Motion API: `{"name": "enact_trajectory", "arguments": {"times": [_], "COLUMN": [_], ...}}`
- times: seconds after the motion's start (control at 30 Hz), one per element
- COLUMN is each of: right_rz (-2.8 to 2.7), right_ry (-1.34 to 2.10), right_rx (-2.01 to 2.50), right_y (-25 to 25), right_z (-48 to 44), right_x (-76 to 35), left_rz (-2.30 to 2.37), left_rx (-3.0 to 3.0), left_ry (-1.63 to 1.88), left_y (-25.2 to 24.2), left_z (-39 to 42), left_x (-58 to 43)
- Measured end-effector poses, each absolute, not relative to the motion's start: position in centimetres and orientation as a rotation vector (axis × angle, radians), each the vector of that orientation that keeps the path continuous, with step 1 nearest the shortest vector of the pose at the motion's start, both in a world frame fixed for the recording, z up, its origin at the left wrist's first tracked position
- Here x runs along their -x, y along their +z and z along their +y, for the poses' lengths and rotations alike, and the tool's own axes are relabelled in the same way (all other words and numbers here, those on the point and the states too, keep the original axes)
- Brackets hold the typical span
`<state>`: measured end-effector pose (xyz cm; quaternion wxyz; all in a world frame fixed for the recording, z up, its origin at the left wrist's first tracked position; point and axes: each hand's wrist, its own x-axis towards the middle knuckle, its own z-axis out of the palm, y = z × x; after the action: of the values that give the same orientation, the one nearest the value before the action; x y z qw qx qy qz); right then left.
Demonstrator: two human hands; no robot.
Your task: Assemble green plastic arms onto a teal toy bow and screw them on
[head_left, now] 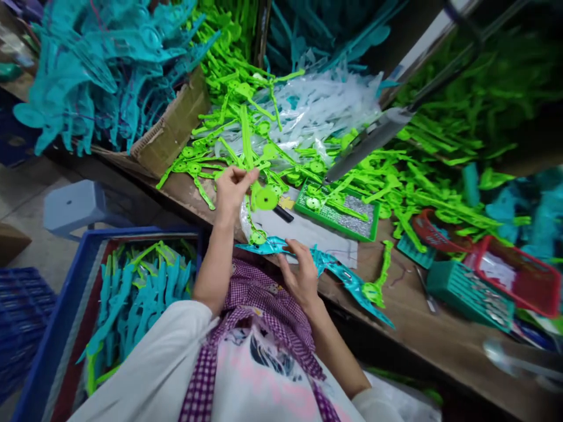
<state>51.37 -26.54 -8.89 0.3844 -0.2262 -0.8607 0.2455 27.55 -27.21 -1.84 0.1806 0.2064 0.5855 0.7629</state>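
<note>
My left hand (232, 189) is raised over the wooden bench (440, 334), fingers pinched on a long bright green plastic part (264, 198) that ends in a round disc. My right hand (299, 271) is lower and closer to me, its fingers closed on a teal plastic part (347, 281) that lies along the bench's front edge, with a green piece attached at its far end. A heap of green plastic parts (246, 135) and clear plastic bags (316, 108) lies just beyond both hands.
A green tray (372, 231) of small metal pieces sits right of my left hand. Teal and red baskets (519, 275) stand at the right. A cardboard box (173, 126) of teal parts is at the left; a blue crate (65, 305) of teal and green parts and a stool (74, 205) are below.
</note>
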Motion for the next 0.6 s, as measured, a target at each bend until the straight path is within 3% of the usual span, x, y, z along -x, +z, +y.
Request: {"name": "enact_trajectory", "arguments": {"times": [0.17,0.33,0.6], "right_rz": [-2.433,-2.476,-2.366], "right_ry": [0.457,0.575,1.037], "right_rx": [0.318,0.275,0.454], "right_y": [-8.9,-10.3,-8.1], "right_z": [-27.1,-27.7,-26.2], "right_x": [-50.9,-50.5,-52.5], "left_rz": [1.618,1.655,2.098], "left_rx": [-0.410,-0.410,-0.862], "left_ry": [1.634,1.559,1.522], "left_y": [-7.0,-9.7,-11.8], "left_z": [-32.7,-35.2,-28.2], "left_x": [-32.5,-32.5,-21.5]}}
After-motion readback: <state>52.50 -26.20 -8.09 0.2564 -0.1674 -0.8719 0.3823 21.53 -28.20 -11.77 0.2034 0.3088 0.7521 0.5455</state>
